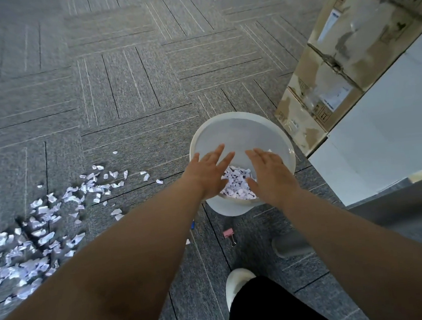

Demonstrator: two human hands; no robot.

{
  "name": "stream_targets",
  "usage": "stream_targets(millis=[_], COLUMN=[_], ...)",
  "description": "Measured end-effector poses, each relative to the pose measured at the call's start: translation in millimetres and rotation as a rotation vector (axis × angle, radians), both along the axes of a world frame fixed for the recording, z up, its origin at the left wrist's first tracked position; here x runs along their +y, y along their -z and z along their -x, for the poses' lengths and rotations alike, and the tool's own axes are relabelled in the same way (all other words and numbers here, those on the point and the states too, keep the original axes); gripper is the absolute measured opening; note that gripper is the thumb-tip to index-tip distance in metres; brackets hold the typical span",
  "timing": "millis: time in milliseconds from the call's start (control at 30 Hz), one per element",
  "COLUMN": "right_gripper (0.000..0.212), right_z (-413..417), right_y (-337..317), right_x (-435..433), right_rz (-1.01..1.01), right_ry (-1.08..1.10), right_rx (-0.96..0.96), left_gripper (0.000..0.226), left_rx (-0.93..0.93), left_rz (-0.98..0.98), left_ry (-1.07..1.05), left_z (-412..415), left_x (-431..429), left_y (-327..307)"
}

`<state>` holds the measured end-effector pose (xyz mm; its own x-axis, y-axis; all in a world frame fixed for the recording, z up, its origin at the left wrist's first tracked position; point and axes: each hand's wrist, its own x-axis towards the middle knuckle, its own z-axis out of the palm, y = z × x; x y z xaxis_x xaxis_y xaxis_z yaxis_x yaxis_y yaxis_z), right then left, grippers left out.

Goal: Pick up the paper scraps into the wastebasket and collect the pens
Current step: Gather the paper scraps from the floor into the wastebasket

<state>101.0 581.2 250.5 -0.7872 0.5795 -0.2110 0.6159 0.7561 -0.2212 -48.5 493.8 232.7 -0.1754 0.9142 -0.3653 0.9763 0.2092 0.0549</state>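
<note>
I have both hands palm-down over the white wastebasket (265, 124), the left hand (207, 176) and right hand (269, 174) side by side, fingers straight and spread, gripping nothing. Between them I see paper scraps (237, 185) lying in the basket's bottom. Many loose scraps (34, 237) litter the grey carpet (131, 120) well to the left. A blue pen (192, 225) end peeks from under my left forearm, near a pink binder clip (229, 233)

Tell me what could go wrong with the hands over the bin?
Any scraps shaken off the open left hand and right hand might drift past the rim of the wastebasket onto the carpet. The pink binder clip lies near the white shoe and could get stepped on.
</note>
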Motion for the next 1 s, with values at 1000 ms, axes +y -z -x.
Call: stream_targets(millis=[1000], right_gripper=[0.065], right_z=[187], right_y=[90], right_x=[-337], right_rz=[0.110], right_ry=[-0.659], right_rx=[-0.128], left_gripper=[0.068], left_rx=[-0.071], left_rz=[0.084], left_ry=[-0.914], left_z=[86], left_x=[-455], left_y=[74])
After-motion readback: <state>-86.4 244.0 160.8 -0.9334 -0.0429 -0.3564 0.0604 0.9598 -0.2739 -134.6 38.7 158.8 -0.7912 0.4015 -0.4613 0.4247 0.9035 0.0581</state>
